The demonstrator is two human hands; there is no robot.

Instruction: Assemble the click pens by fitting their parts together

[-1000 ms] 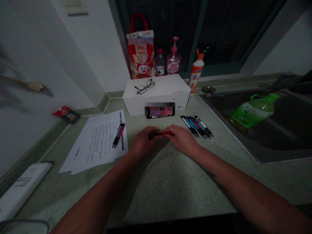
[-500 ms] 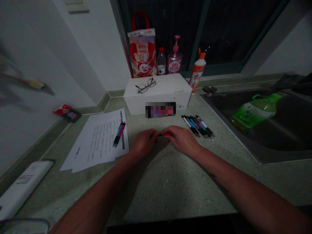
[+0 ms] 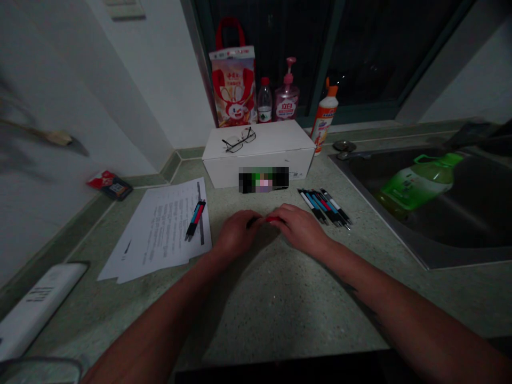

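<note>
A red and black pen (image 3: 272,218) is held between my two hands above the counter, mostly covered by fingers. My left hand (image 3: 237,232) is closed on its black end, and my right hand (image 3: 299,226) pinches the red part. To the right lies a row of several pens (image 3: 325,208) with black, white, blue and red barrels. On the left, a blue pen and a red pen (image 3: 196,220) rest side by side on printed sheets of paper (image 3: 160,234).
Behind my hands stands a white box (image 3: 260,141) with eyeglasses (image 3: 239,141) on top and a blurred-out dark object before it. A sink (image 3: 416,253) holding a green jug (image 3: 422,181) is at right. A white power strip (image 3: 42,304) lies at left.
My hands have come slightly closer together around the red and black pen, so less of its barrel shows. The other pens and the papers stay in place.
</note>
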